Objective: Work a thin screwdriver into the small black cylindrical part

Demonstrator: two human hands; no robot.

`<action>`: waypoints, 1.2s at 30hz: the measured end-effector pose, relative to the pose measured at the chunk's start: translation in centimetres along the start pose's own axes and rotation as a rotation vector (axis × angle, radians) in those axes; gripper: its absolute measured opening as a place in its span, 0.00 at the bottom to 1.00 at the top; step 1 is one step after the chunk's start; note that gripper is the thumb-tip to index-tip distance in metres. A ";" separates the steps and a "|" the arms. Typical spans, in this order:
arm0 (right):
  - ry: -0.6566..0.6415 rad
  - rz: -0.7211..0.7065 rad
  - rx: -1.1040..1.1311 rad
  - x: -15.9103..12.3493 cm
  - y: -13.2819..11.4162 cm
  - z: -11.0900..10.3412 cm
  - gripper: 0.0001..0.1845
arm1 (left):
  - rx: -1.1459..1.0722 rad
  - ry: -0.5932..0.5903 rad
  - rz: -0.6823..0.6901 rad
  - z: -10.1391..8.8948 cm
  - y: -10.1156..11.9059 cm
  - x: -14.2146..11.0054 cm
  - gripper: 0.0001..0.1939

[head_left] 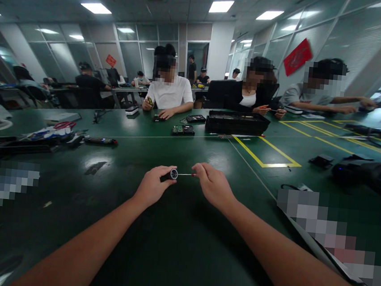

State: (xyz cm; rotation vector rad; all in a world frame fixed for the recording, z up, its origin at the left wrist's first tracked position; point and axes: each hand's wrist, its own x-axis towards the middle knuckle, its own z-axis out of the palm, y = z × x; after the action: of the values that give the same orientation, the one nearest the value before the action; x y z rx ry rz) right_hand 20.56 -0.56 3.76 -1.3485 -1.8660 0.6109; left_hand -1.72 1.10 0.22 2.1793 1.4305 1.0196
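Observation:
My left hand [153,183] is closed around a small black cylinder [166,176]. A silver-rimmed round end of it faces me, and its inside is too small to make out. From the right, my right hand [213,185] grips a thin screwdriver [185,174] with a bit of red showing at its handle; the fingers hide most of that handle. The metal shaft lies level between the two hands, its tip at the cylinder's rim. Whether the tip is inside or only touching, I cannot tell. Both hands are above the green table [167,248].
A black bin [237,123] and circuit-board drives [183,130] lie ahead. To the left are a dark pen-like tool [101,141] and red-handled scissors [64,124]. A black device [366,173] rests at right, with yellow tape [281,165] on the table. Several people sit opposite.

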 end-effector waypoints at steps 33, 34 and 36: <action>0.051 0.011 0.180 -0.1 0.7 0.6 0.15 | 0.024 -0.011 -0.020 -0.2 0.4 0.0 0.21; 0.063 0.011 0.218 -0.1 0.7 0.7 0.14 | 0.027 -0.006 -0.027 -0.2 0.4 0.0 0.21; 0.099 0.013 0.300 0.0 0.5 0.7 0.12 | 0.034 -0.003 -0.040 -0.2 0.5 0.0 0.21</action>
State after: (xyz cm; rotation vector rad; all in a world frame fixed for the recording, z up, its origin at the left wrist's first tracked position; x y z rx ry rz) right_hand 20.29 -0.35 2.90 -1.1724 -1.6145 0.7818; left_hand -1.57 0.88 0.69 2.1662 1.4941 0.9842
